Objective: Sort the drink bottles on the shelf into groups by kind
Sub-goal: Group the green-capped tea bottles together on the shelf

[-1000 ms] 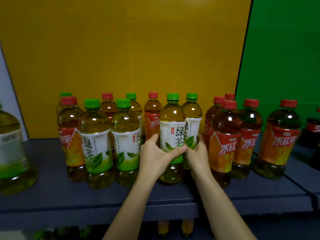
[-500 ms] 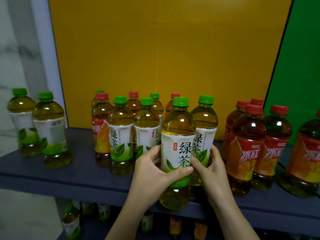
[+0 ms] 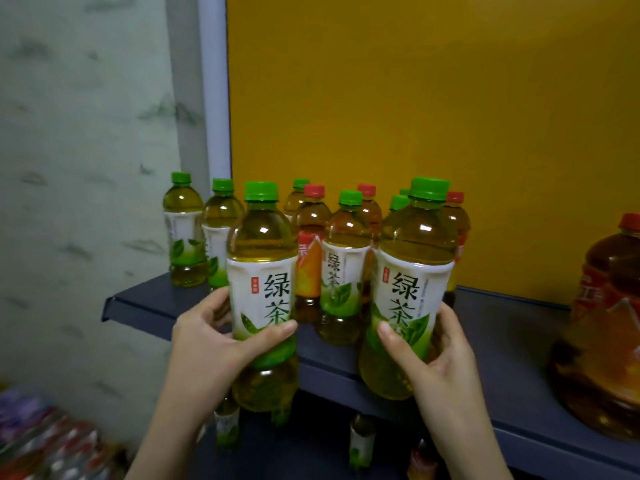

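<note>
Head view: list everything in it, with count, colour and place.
Shelf: one, dark grey-blue.
Left bottle: one, green cap, white label, held before the shelf edge.
Right bottle: one, green cap, white label, held before the shelf edge.
Green-capped bottles: about six, standing on the shelf's left part.
Red-capped bottles: four, three among the green ones, one far right.
Yellow panel: one, behind the shelf.
Lower bottles: at least three, blurred, below.
Left hand: grips left bottle.
Right hand: grips right bottle.
</note>
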`<move>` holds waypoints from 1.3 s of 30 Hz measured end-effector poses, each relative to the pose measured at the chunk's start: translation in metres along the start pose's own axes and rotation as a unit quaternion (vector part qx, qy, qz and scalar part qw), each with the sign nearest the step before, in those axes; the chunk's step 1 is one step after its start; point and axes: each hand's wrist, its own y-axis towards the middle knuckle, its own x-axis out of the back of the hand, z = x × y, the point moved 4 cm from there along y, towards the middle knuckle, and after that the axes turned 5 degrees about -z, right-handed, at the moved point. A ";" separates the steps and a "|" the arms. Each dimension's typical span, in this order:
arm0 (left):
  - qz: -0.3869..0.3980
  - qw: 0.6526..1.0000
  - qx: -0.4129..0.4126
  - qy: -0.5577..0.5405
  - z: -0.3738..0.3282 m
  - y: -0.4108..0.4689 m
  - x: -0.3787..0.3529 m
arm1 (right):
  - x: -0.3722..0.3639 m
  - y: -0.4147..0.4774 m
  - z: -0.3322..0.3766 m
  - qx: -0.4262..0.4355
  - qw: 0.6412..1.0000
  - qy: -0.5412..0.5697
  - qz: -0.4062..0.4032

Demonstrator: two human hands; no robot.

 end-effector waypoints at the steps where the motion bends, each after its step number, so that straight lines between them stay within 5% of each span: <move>1: -0.011 1.000 -0.002 0.001 0.003 0.008 0.013 | -0.012 -0.001 -0.002 -0.002 1.000 -0.001 0.003; 17: 0.001 0.998 -0.037 0.052 0.078 0.157 0.125 | -0.193 0.027 -0.037 0.034 0.991 -0.098 -0.084; 26: 0.017 0.998 -0.033 0.058 0.117 0.186 0.110 | -0.217 0.038 -0.064 0.047 0.967 -0.202 -0.150; 33: 0.002 0.977 -0.123 0.173 0.114 0.194 0.097 | -0.221 0.054 -0.068 0.060 0.955 -0.245 -0.153; 39: -0.014 0.985 -0.076 0.155 0.119 0.195 0.094 | -0.226 0.057 -0.071 0.060 0.953 -0.256 -0.147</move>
